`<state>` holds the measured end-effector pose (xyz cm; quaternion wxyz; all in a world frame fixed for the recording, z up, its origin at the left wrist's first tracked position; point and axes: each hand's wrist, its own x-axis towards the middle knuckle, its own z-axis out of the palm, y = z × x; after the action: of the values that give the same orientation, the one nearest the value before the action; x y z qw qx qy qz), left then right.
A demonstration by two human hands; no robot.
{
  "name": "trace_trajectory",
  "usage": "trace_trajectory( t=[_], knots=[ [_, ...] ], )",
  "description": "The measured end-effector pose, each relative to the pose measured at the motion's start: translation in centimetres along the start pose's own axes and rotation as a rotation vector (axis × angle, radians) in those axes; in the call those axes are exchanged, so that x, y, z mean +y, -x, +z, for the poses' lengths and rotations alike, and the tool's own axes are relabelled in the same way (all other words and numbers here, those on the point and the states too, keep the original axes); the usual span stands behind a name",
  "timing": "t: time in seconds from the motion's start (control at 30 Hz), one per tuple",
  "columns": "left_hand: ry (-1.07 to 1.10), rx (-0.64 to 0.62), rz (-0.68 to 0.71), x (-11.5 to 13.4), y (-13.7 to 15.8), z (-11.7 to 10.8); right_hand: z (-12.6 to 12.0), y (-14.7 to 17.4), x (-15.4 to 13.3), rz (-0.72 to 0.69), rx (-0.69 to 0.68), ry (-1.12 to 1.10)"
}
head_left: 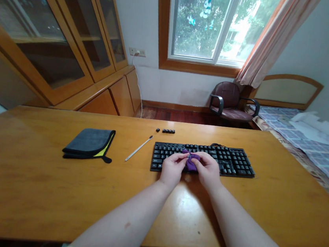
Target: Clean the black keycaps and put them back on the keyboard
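Observation:
Just above the front of a black keyboard (238, 163), my left hand (173, 167) and my right hand (207, 169) meet at a small purple cloth (192, 163). The fingertips of both hands pinch it between them. A small dark thing seems to sit in the cloth at my left fingertips, too small to make out. My hands hide part of the middle keys. Behind the keyboard lie a single black keycap (158, 130) and a short row of several keycaps (168, 131). To its left rests a thin white brush (138, 148) with a dark head, like a toothbrush.
A folded grey cloth (89, 142) with black edging and a yellow inside lies at the left of the wooden table (55, 194). Beyond the table stand a glass-door cabinet (86, 31), an office chair (229, 101) and a bed (309, 128).

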<state>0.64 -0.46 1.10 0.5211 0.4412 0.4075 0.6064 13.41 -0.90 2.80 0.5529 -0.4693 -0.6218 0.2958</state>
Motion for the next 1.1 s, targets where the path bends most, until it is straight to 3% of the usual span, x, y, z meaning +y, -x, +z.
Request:
trace_trajectory(
  t=[0.43,0.5,0.63,0.77,0.93,1.1],
  knots=[
    [0.103,-0.055,-0.128,0.7,0.0,0.1,0.1,0.0,0.3,0.043,0.087,0.084],
    [0.121,-0.055,-0.131,0.6,-0.1,0.1,0.3,-0.1,0.3,0.127,0.085,-0.052],
    [0.102,-0.047,-0.088,0.5,0.0,0.2,0.6,-0.7,0.3,0.371,0.093,-0.615],
    [0.08,-0.068,-0.052,0.3,0.1,0.1,0.4,-1.4,0.2,0.43,0.069,-0.871],
    [0.042,-0.073,-0.002,0.2,-0.2,0.0,0.4,-1.2,0.3,0.415,0.061,-0.807],
    [-0.112,-0.101,0.142,0.1,0.1,-0.3,0.6,-0.4,0.3,0.315,0.017,-0.488]
  ],
)
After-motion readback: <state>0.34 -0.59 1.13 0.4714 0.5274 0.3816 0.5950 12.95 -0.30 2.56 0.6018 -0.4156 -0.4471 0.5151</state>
